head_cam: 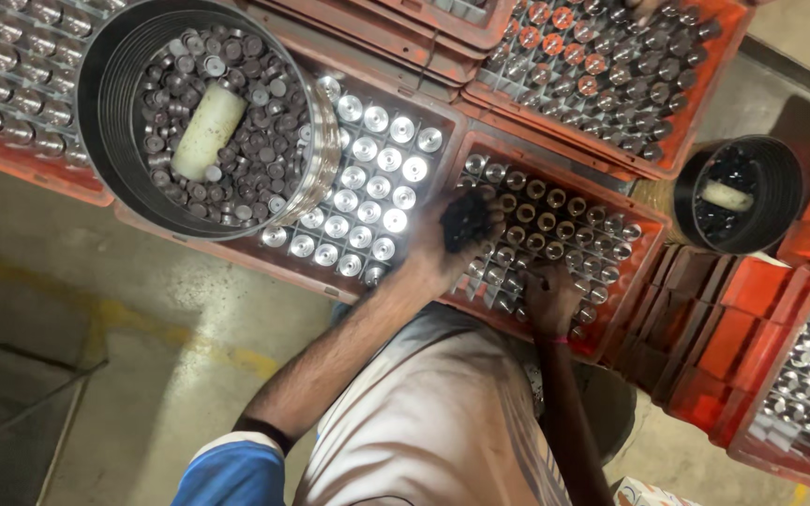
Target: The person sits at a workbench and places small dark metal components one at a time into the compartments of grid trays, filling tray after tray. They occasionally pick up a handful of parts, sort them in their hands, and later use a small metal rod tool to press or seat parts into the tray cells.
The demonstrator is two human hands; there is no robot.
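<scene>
Head view shows his left hand (457,234) cupped around a heap of small dark caps (468,217), light, loose, over the red crate (653,245), right hand (550,298) fingers closed into its cells.

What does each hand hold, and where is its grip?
Left hand cups a heap of small dark parts in its palm; right hand: cannot be told.

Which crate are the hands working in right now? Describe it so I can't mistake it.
Start at the large round bin with the white cylinder. Two crates right lies the red crate under both hands. Its cylinders show dark hollow tops; the neighbouring crate shines with bright silver caps.
</scene>
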